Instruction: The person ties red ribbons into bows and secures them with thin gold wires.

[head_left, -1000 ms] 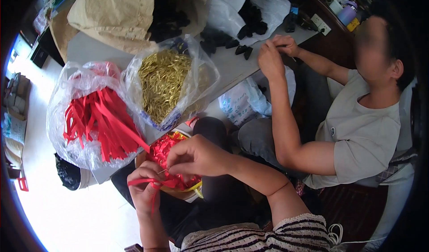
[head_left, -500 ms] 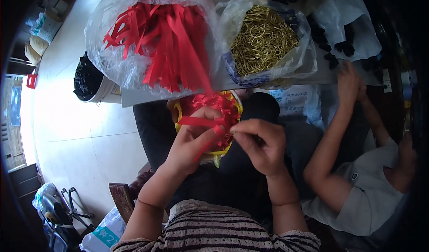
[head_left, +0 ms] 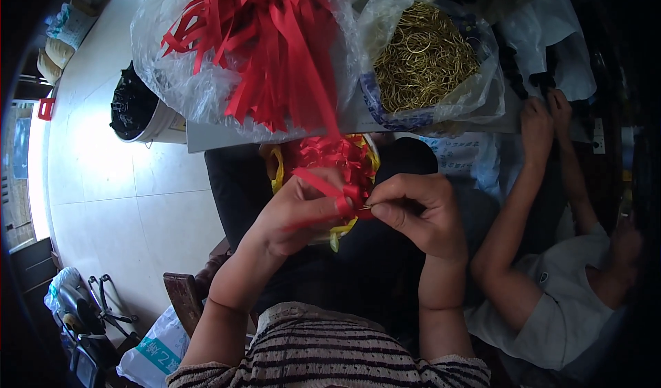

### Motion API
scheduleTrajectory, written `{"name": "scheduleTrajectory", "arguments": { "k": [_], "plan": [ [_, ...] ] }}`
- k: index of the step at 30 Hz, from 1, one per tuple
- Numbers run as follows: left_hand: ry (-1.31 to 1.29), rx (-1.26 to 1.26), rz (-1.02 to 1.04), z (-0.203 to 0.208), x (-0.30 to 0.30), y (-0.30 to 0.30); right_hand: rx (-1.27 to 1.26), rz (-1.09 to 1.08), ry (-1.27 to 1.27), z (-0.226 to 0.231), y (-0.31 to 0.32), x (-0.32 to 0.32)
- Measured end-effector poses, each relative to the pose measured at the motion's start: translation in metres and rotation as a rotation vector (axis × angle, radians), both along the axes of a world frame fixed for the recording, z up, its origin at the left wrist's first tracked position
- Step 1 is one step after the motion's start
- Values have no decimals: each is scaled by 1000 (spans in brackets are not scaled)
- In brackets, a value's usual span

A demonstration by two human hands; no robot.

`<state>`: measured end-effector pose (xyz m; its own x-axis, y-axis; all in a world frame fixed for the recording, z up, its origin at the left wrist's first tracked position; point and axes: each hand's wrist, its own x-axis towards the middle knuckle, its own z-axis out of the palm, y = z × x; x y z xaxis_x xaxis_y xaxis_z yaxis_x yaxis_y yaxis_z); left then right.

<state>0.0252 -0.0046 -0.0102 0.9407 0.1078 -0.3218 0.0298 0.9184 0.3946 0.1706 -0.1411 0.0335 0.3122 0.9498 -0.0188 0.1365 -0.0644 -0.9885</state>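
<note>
My left hand [head_left: 303, 212] is closed on a red ribbon [head_left: 318, 181], whose strip runs across the fingers and is smeared by motion. Close beside it, my right hand [head_left: 420, 216] pinches a thin gold-coloured strand [head_left: 365, 207] between thumb and forefinger, at the ribbon's right end. Whether the strand passes through the ribbon I cannot tell. Beneath both hands, a tub lined with a yellow bag [head_left: 277, 174] holds a heap of red ribbon pieces [head_left: 330, 155]. One long ribbon hangs from the table toward this heap.
On the grey table [head_left: 227, 137] lie a clear plastic bag [head_left: 155, 64] of long red ribbons [head_left: 275, 57] and another bag of gold-coloured loops [head_left: 423, 61]. At right, a co-worker's hands [head_left: 544, 116] touch small black pieces [head_left: 542, 80]. A white bucket [head_left: 169, 123] stands left of the table.
My hands stay close together at the ribbon, slightly farther right in the picture, and the gold strand shows more clearly. The co-worker's hands have drawn apart at the black pieces.
</note>
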Motion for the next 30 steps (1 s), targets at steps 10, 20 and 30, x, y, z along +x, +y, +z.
{"name": "scheduleTrajectory", "arguments": {
  "k": [10,20,30],
  "plan": [
    [75,230,73,-2,0,-8,156,-294,-151,-12,13,-21],
    [84,811,92,13,-7,-7,-50,-303,289,3,-8,-27],
    [-145,786,-147,16,-12,5,-90,-96,355,1,-8,-23]
  ]
}}
